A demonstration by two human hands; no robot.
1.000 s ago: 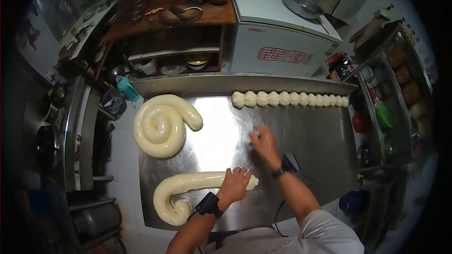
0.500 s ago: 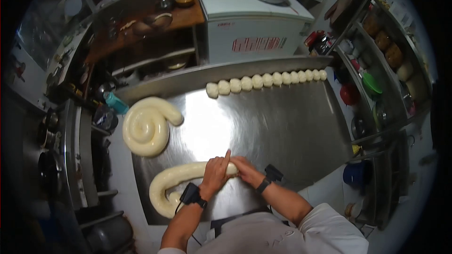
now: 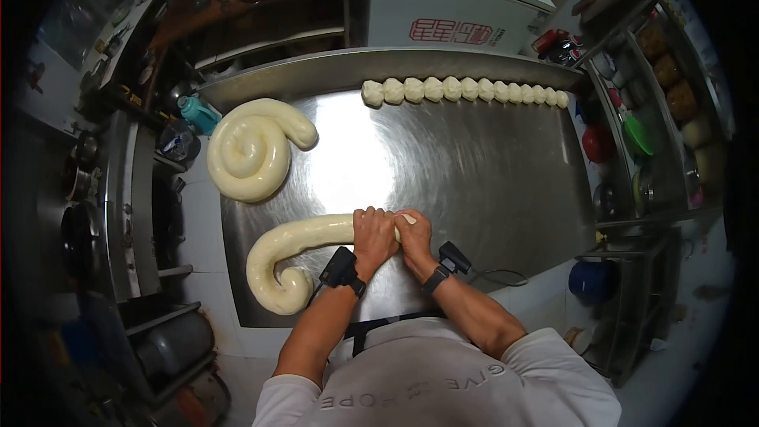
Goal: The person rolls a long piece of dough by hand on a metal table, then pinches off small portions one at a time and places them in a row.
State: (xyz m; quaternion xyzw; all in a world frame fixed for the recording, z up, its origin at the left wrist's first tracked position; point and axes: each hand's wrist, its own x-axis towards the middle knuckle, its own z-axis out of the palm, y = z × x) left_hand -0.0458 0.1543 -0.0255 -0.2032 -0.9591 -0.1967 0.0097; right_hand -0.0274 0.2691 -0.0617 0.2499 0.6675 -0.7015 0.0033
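A thick, pale rope of dough (image 3: pixel 304 235) lies near the front of the steel table, its left end curled inward. Around its right end, my left hand (image 3: pixel 375 235) is closed with the fingers wrapped over the top. Right beside it, my right hand (image 3: pixel 414 235) is closed on the tip of the same rope, and a small bit of dough shows between the fingers. The two hands touch or nearly touch. Farther back on the left sits a large coiled dough roll (image 3: pixel 249 154), glossy and spiralled. A row of several small dough pieces (image 3: pixel 451 88) lines the table's back edge.
The steel table (image 3: pixel 490 166) has a raised back rim (image 3: pixel 332 71). Behind it stand a white chest freezer (image 3: pixel 451 20) and a wooden counter (image 3: pixel 198 20). A teal bottle (image 3: pixel 199 114) is at the left edge. Shelves with a green bowl (image 3: pixel 637 136) stand right.
The view has tilted down, so everything sits higher in the frame. My left fingers have wrapped around the dough rope, and my right hand has closed on its end.
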